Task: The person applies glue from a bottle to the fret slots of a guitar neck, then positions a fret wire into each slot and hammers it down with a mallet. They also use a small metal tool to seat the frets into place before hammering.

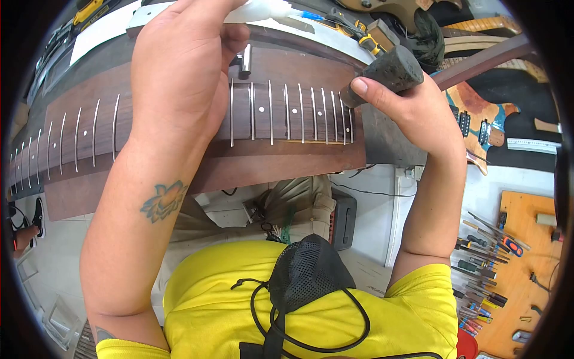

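Observation:
My left hand (179, 72) is raised over the fretboard, its fingers closed around a white squeeze bottle (266, 10) with a blue nozzle. My right hand (412, 113) grips a mallet (391, 70) by its dark head, and the wooden handle points up and right. The mallet's head covers part of the fretboard's right end. Dark brown and crossed by metal frets with white dot inlays, the fretboard (242, 116) lies on a wider reddish-brown board (269, 161). My left wrist hides part of it. A small shiny metal cylinder (246, 61) stands just behind the fretboard.
An electric guitar body (472, 119) lies to the right, with fretted necks beyond it. Yellow-and-black hand tools (372, 45) sit at the back. Many screwdrivers and files line an orange-brown board (526, 209) at lower right. Another person's leg (25, 239) shows at far left.

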Available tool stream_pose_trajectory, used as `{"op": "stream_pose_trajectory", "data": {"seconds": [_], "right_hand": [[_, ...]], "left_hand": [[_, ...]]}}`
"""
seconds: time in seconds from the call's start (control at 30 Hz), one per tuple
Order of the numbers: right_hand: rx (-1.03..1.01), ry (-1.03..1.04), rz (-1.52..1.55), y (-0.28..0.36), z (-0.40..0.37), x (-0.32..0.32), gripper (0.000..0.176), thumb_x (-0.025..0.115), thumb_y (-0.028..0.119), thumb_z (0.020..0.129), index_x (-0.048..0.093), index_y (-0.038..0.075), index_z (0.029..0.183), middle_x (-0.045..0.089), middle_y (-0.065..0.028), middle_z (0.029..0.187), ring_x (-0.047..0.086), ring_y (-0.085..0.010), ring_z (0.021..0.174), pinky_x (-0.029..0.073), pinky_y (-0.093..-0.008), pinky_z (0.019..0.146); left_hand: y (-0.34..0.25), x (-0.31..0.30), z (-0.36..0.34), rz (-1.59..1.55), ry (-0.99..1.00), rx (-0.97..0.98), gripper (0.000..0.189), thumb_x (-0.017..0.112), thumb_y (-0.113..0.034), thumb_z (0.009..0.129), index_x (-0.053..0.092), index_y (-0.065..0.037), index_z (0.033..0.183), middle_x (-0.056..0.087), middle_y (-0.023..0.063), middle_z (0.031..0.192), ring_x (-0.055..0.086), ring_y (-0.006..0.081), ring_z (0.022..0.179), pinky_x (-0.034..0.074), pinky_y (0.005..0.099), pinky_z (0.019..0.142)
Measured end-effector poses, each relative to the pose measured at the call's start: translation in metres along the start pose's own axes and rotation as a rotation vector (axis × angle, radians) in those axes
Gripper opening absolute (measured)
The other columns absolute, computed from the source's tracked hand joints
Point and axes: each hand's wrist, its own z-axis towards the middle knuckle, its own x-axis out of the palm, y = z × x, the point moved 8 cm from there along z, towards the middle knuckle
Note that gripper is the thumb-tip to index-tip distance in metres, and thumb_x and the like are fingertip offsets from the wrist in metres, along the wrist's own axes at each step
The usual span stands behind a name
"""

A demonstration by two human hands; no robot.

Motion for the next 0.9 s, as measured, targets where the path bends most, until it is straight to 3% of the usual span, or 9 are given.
{"op": "stream_pose_trajectory", "data": {"seconds": [0.17,0.37,0.53,0.77,0.9], "right_hand": [[-0.036,-0.041,-0.132,0.013,-0.003,-0.001,0.039,0.079,0.038,0.091,0.072,0.0,0.097,0.072,-0.0062,0.079,0.064,-0.0143,0.076,0.053,-0.0327,0.073],[0.01,0.05,-0.1,0.008,0.003,0.001,0.039,0.079,0.037,0.091,0.072,0.0,0.097,0.071,-0.0067,0.079,0.062,-0.0144,0.074,0.053,-0.0329,0.072],[-0.002,0.025,-0.056,0.005,0.002,0.002,0.037,0.08,0.036,0.091,0.072,0.0,0.095,0.071,-0.0063,0.079,0.062,-0.0142,0.074,0.053,-0.0328,0.071],[-0.033,-0.031,-0.056,0.01,-0.004,0.001,0.037,0.08,0.033,0.09,0.071,-0.002,0.099,0.072,-0.0081,0.084,0.063,-0.0156,0.076,0.054,-0.0339,0.073],[-0.025,-0.05,-0.06,0.011,-0.012,0.002,0.038,0.08,0.033,0.09,0.071,-0.002,0.101,0.073,-0.0099,0.087,0.064,-0.0181,0.077,0.054,-0.0351,0.075]], "left_hand": [[-0.001,-0.001,-0.001,-0.016,-0.048,-0.016,0.021,0.059,-0.01,0.097,0.064,0.003,0.112,0.068,0.0076,0.093,0.058,0.0099,0.075,0.046,0.024,0.069],[-0.002,0.0,-0.003,-0.038,-0.045,-0.02,0.022,0.06,-0.011,0.097,0.064,0.003,0.113,0.068,0.008,0.094,0.058,0.0101,0.075,0.046,0.0234,0.069],[-0.003,-0.002,-0.006,-0.09,-0.167,-0.095,0.021,0.061,-0.011,0.097,0.064,0.004,0.111,0.067,0.0082,0.094,0.058,0.01,0.074,0.047,0.0229,0.069],[0.003,-0.02,0.009,-0.095,-0.069,0.006,0.024,0.063,-0.01,0.096,0.064,0.005,0.115,0.067,0.0068,0.09,0.057,0.0097,0.072,0.048,0.0227,0.067],[-0.002,-0.042,0.029,-0.049,0.05,0.005,0.027,0.065,-0.009,0.097,0.067,0.009,0.117,0.069,0.0074,0.097,0.058,0.0129,0.08,0.05,0.0295,0.076]]}}
